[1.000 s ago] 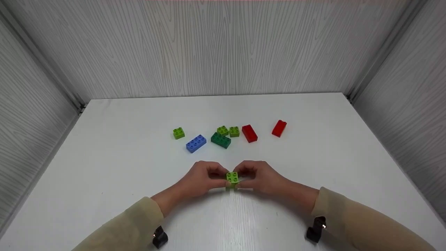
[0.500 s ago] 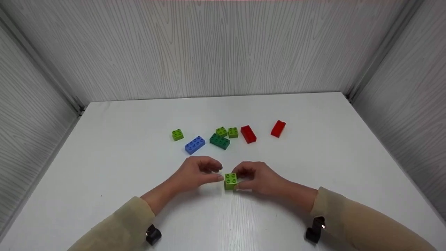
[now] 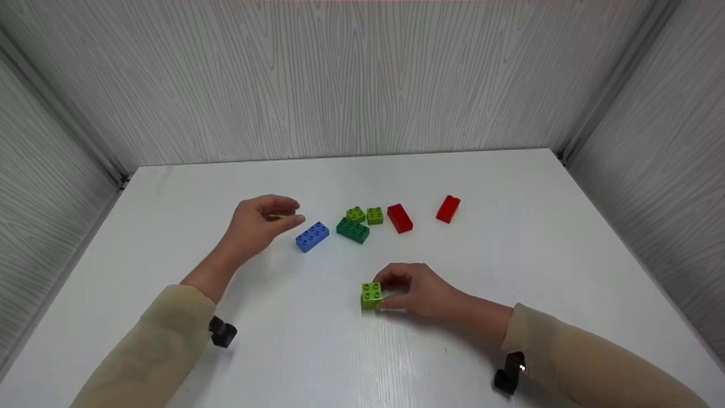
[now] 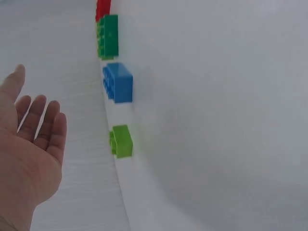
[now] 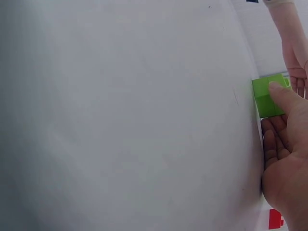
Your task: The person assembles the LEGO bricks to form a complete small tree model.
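Note:
My right hand (image 3: pixel 422 292) pinches a lime-green toy block (image 3: pixel 371 296) between thumb and fingers, low over the white table. In the right wrist view a seam shows on this block (image 5: pixel 267 98), which looks like two small bricks stacked. My left hand (image 3: pixel 252 224) is above a single lime-green brick (image 4: pixel 121 141) at the left of the group, which it mostly hides in the head view. In the left wrist view its fingers are extended, apart from that brick. Beside it lies a blue brick (image 3: pixel 312 236), studs up.
A dark green brick (image 3: pixel 353 230) lies in front of two lime-green bricks, one on the left (image 3: pixel 355 214) and one on the right (image 3: pixel 375 215). Further right are a red brick (image 3: pixel 400 218) and another red brick (image 3: pixel 448 209). Grey wood-grain panels (image 3: pixel 340 79) enclose the table (image 3: pixel 510 238).
My left hand has let go of the lime-green block and moved left and away from me, over the single lime-green brick. My right hand stays where it was, still holding the block.

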